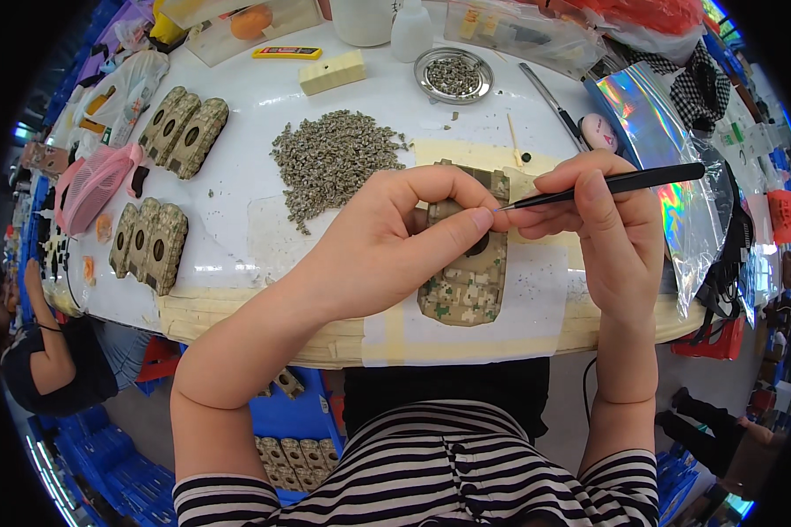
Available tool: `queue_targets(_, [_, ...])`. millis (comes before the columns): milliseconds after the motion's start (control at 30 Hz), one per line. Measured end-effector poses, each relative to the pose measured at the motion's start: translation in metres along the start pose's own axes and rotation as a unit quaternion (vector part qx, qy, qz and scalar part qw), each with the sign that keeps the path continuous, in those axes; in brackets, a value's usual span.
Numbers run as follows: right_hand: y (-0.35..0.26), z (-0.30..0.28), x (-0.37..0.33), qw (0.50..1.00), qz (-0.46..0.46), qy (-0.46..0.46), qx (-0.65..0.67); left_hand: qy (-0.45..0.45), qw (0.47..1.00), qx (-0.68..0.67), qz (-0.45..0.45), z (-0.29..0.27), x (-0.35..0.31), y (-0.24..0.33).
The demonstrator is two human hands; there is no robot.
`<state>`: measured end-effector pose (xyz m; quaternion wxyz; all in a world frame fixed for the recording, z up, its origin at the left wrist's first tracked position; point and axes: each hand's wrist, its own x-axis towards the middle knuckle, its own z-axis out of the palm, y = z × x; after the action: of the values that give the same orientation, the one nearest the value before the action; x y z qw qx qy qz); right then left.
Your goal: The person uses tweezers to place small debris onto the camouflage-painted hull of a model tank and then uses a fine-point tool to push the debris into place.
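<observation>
My right hand (pixel 620 233) grips black tweezers (pixel 655 177) between thumb and fingers. Their tip points left and meets the thumb tip of my left hand (pixel 382 237). The left thumb and index finger are bent together in a pinch; anything between them is too small or hidden to make out. Beneath both hands a camouflage-patterned casing (pixel 464 292) with a dark oval opening lies on a white sheet (pixel 536 294) near the table's front edge. My left hand covers part of it. Just beyond my left hand is a pile of small metal parts (pixel 334 162).
Camouflage casings stand in two groups, one farther back (pixel 189 132) and one nearer (pixel 149 241). At the back are a round metal dish (pixel 453 75) of small parts, a cream block (pixel 332 74) and a white bottle (pixel 410 33). Shiny plastic film (pixel 655 149) lies right.
</observation>
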<state>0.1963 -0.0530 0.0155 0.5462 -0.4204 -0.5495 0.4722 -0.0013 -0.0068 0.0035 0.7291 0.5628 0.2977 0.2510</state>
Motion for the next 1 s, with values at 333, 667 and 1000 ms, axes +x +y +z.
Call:
queue_targets(333, [0.0013, -0.0007, 0.0006, 1.000, 0.000, -0.002, 0.000, -0.001, 1.000, 0.005, 0.002, -0.0013, 0.0000, -0.0012])
queue_targets(667, [0.0010, 0.0011, -0.0001, 1.000, 0.008, 0.008, -0.003, 0.005, 1.000, -0.001, -0.002, -0.0016, 0.0010, -0.0031])
queue_targets(1000, [0.0029, 0.0003, 0.0011, 1.000, -0.012, -0.004, -0.020, 0.005, 1.000, -0.012, -0.004, 0.0000, 0.0013, -0.0028])
